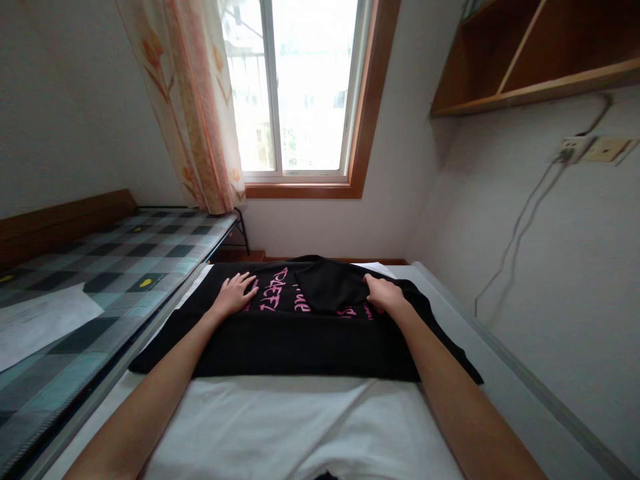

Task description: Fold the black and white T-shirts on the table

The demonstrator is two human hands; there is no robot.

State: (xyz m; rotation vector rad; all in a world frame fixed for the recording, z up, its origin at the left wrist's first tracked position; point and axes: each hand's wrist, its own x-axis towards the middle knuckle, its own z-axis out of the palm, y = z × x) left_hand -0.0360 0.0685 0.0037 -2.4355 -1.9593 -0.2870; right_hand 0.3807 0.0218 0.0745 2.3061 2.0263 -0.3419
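A black T-shirt point(305, 343) with pink lettering lies crosswise on a white surface, its near part folded over in a broad plain band. At the far edge, one piece of the black fabric is turned inward over the print. My left hand point(235, 293) rests flat on the left part of the shirt, fingers spread, beside the lettering. My right hand point(383, 293) is closed at the right part, its fingers pinching the shirt's fabric by the turned-in piece. The fingertips of that hand are partly hidden.
A checked mattress point(165, 247) with a sheet of paper point(47, 323) on it stands to the left. Ahead are a window point(310, 93) and a floral curtain point(193, 107). On the right wall are a wooden shelf point(540, 93), a socket point(575, 148) and a hanging cable point(517, 230).
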